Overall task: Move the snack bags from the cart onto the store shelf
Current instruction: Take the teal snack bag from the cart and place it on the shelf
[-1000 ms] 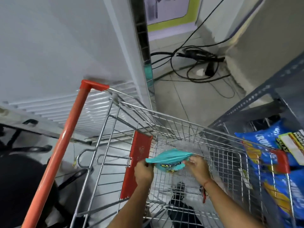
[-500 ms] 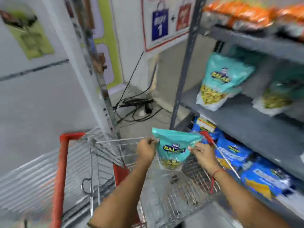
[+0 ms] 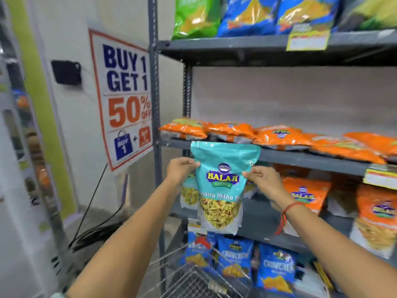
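A teal Balaji snack bag hangs upright in front of the grey store shelf. My left hand pinches its upper left edge and my right hand pinches its upper right edge. The bag sits level with the shelf tier that holds another teal bag, partly hidden behind it, and orange bags. Only the wire rim of the cart shows at the bottom of the view.
Flat orange bags lie on the tier above, green and blue bags on the top tier, blue bags on the lowest. A "Buy 1 Get 1" poster hangs on the wall at left, with black cables on the floor.
Both hands have lifted the teal bag out of the cart and raised it up to the middle shelf tier. The view has swung up from the cart to the shelf.
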`<state>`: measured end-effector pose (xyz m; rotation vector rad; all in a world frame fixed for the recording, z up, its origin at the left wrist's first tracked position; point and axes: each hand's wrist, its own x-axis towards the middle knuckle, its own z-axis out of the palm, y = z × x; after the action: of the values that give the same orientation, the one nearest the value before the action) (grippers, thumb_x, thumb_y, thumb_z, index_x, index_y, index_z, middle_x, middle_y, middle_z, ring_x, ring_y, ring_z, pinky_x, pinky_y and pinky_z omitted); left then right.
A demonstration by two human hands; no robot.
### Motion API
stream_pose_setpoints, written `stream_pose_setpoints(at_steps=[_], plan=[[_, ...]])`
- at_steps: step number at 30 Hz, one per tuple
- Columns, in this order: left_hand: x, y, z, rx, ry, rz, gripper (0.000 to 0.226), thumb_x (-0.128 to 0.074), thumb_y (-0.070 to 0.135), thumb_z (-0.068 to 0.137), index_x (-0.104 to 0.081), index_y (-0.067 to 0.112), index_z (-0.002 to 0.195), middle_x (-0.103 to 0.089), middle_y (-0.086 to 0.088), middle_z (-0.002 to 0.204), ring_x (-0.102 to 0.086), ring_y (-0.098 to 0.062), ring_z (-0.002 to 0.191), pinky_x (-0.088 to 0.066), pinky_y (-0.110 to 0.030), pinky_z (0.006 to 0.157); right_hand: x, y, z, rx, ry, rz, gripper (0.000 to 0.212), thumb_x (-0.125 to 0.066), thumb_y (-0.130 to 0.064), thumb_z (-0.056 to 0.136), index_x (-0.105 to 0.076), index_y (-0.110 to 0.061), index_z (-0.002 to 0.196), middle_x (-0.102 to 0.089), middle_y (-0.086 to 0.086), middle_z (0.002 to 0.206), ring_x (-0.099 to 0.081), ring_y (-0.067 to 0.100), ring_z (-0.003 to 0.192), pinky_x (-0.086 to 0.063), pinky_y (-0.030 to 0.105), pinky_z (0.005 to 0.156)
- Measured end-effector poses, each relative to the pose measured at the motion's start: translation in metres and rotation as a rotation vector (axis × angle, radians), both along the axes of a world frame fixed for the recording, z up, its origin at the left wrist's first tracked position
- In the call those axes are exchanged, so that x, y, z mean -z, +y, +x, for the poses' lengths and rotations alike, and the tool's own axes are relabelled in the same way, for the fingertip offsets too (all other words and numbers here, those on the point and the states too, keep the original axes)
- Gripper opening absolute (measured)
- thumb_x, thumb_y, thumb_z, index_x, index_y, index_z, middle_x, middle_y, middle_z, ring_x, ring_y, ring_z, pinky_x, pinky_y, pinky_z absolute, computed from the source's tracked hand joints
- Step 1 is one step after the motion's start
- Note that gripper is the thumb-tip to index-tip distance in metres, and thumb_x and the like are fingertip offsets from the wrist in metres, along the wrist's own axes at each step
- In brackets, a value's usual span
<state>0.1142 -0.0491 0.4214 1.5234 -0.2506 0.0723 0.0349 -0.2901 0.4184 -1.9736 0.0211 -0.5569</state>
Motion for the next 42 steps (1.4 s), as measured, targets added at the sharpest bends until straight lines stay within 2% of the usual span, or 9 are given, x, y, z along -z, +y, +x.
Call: stream_pose_setpoints(at_steps=[6, 13, 16, 18, 21, 25, 29, 37, 42], plan=[[-0.041, -0.049, 0.006, 0.067, -0.003, -0.020, 0.003, -0.071, 0.005, 0.079, -0.072, 0.003, 0.080, -0.070, -0.005, 0.073, -0.062, -0.012, 0.060, -0.052, -0.016, 0.053, -0.031, -0.037, -0.009, 0.093, -0.043, 0.025, 0.011, -0.070, -0.017, 0.082, -0.074, -0.007, 0.083, -0.075, 0.009, 0.088, -0.063, 0.013, 0.077, -0.048, 0.030, 0.070], [-0.037, -0.078, 0.019, 0.089, 0.032, -0.017, 0.006, -0.070, 0.004, 0.079, -0.071, 0.001, 0.084, -0.069, -0.008, 0.078, -0.062, -0.007, 0.053, -0.047, -0.013, 0.045, -0.021, -0.060, -0.005, 0.146, -0.038, 0.069, 0.005, -0.070, -0.019, 0.082, -0.074, -0.017, 0.080, -0.074, -0.005, 0.079, -0.064, 0.000, 0.067, -0.047, 0.011, 0.056], [-0.022, -0.088, 0.032, 0.085, 0.030, 0.024, 0.011, -0.072, 0.007, 0.079, -0.072, 0.000, 0.086, -0.071, -0.012, 0.085, -0.064, -0.016, 0.069, -0.047, -0.020, 0.057, -0.008, -0.069, 0.005, 0.181, -0.022, 0.053, 0.015, -0.070, -0.020, 0.082, -0.072, -0.020, 0.067, -0.070, -0.015, 0.063, -0.059, -0.009, 0.052, -0.040, 0.004, 0.046], [-0.008, -0.096, 0.045, 0.077, 0.047, 0.050, 0.004, -0.072, 0.010, 0.079, -0.073, 0.006, 0.078, -0.071, -0.007, 0.076, -0.060, -0.012, 0.061, -0.044, -0.022, 0.057, 0.008, -0.076, 0.017, 0.176, 0.004, 0.076, 0.024, -0.069, -0.018, 0.083, -0.069, -0.021, 0.059, -0.067, -0.015, 0.054, -0.056, -0.010, 0.045, -0.038, 0.005, 0.042], [0.024, -0.109, 0.067, 0.042, 0.116, 0.085, 0.025, -0.071, 0.011, 0.080, -0.067, 0.017, 0.055, -0.064, 0.000, 0.051, -0.051, -0.008, 0.040, -0.045, -0.018, 0.043, 0.037, -0.088, 0.041, 0.175, 0.069, 0.126, 0.031, -0.068, -0.018, 0.083, -0.065, -0.018, 0.052, -0.064, -0.013, 0.045, -0.053, -0.001, 0.045, -0.039, 0.013, 0.045], [0.066, -0.129, 0.093, 0.025, 0.193, 0.033, 0.007, -0.069, 0.006, 0.080, -0.071, 0.000, 0.081, -0.073, -0.024, 0.093, -0.066, -0.030, 0.081, -0.055, -0.050, 0.087, 0.076, -0.104, 0.077, 0.197, 0.135, 0.138, 0.021, -0.069, -0.017, 0.082, -0.071, -0.014, 0.062, -0.073, -0.010, 0.062, -0.065, 0.007, 0.062, -0.051, 0.017, 0.058], [0.096, -0.154, 0.120, -0.029, 0.245, -0.005, 0.009, -0.071, 0.006, 0.078, -0.070, 0.012, 0.072, -0.072, -0.016, 0.091, -0.062, -0.026, 0.086, -0.049, -0.039, 0.080, 0.106, -0.123, 0.110, 0.235, 0.174, 0.095, 0.014, -0.070, -0.020, 0.081, -0.075, -0.009, 0.075, -0.077, 0.002, 0.078, -0.070, 0.017, 0.075, -0.056, 0.034, 0.072], [0.131, -0.194, 0.170, -0.026, 0.227, 0.018, 0.017, -0.070, 0.008, 0.080, -0.072, -0.002, 0.094, -0.073, -0.021, 0.104, -0.067, -0.033, 0.097, -0.054, -0.046, 0.093, 0.137, -0.154, 0.155, 0.269, 0.200, 0.094, 0.011, -0.068, -0.022, 0.084, -0.075, -0.015, 0.080, -0.072, -0.008, 0.074, -0.064, 0.001, 0.066, -0.044, 0.015, 0.055], [0.145, -0.208, 0.184, -0.037, 0.227, 0.018, 0.013, -0.070, 0.006, 0.079, -0.073, 0.001, 0.091, -0.073, -0.018, 0.100, -0.064, -0.023, 0.085, -0.053, -0.035, 0.083, 0.153, -0.170, 0.171, 0.267, 0.203, 0.145, 0.010, -0.067, -0.021, 0.085, -0.075, -0.015, 0.084, -0.072, -0.010, 0.076, -0.065, 0.001, 0.070, -0.045, 0.009, 0.052]])
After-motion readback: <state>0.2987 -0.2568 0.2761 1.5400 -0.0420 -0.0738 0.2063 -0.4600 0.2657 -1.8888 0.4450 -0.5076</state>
